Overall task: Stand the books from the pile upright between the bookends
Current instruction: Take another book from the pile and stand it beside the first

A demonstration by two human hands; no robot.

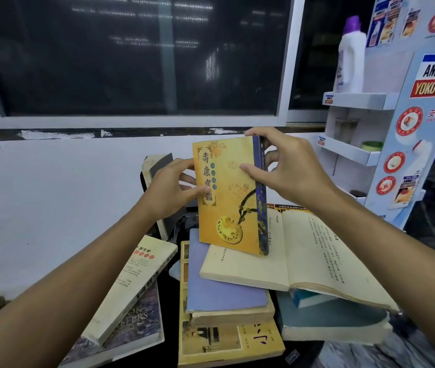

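I hold an orange-yellow book (228, 197) with a dark blue spine upright above the pile. My left hand (169, 191) grips its left edge, and my right hand (288, 171) clasps the top and spine side. Its lower corner rests on an open book (306, 256) that lies on the pile. Beneath are a lilac-covered book (219, 285), a yellow book (227, 343) and a thick blue-grey book (336, 325). Behind my left hand one book (157, 166) stands upright against what looks like a dark bookend (184, 221), mostly hidden.
Two books (131, 296) lie slanted at the left of the pile. A white wall and a dark window are behind. A cardboard display shelf (354, 152) with a white bottle (350, 59) stands at the right.
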